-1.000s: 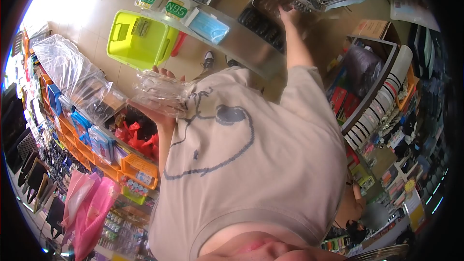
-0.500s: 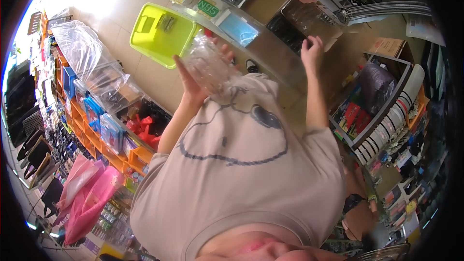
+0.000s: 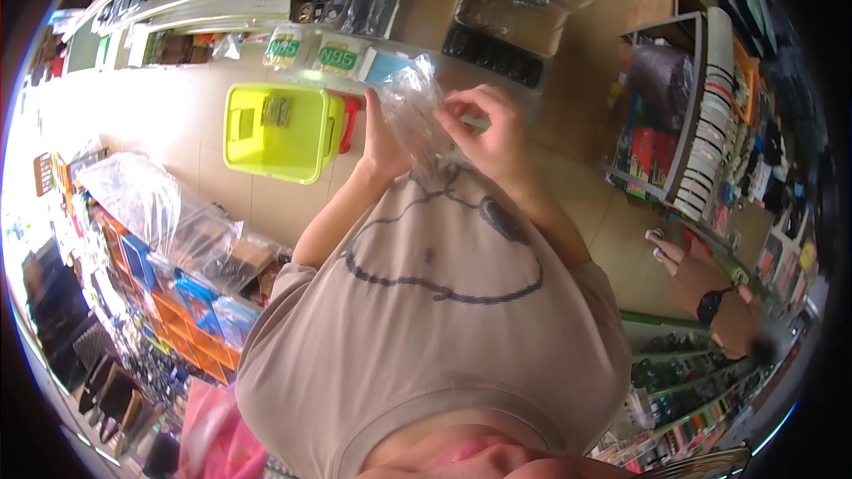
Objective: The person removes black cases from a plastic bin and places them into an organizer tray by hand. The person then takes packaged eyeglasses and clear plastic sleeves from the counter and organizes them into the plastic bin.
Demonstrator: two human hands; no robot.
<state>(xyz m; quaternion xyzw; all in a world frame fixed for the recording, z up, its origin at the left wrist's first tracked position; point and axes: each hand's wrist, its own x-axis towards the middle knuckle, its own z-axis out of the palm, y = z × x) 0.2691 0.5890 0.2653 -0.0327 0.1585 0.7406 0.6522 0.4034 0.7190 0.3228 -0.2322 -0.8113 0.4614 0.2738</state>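
Note:
A crumpled clear plastic bag (image 3: 415, 115) is held up in front of my shirt. My left hand (image 3: 386, 149) grips it from the left, thumb upright along its side and the other fingers hidden behind the plastic. At the bag's right edge is my right hand (image 3: 493, 135), its fingers curled and thumb and forefinger pinched together against the plastic. What the bag contains, if anything, I cannot make out. Just beyond the bag lies a light blue packet (image 3: 383, 68), partly covered by it.
A lime-green bin (image 3: 293, 146) stands on the floor at left, beside a red object (image 3: 351, 122). N95 packets (image 3: 337, 55) and a black compartment tray (image 3: 493, 57) lie ahead. At right are a grey-framed rack (image 3: 697, 106) and another person (image 3: 710, 297).
My right hand has come from the tray area on the right to the bag's edge, its fingers closing there. The view has turned, and my left hand still holds the bag.

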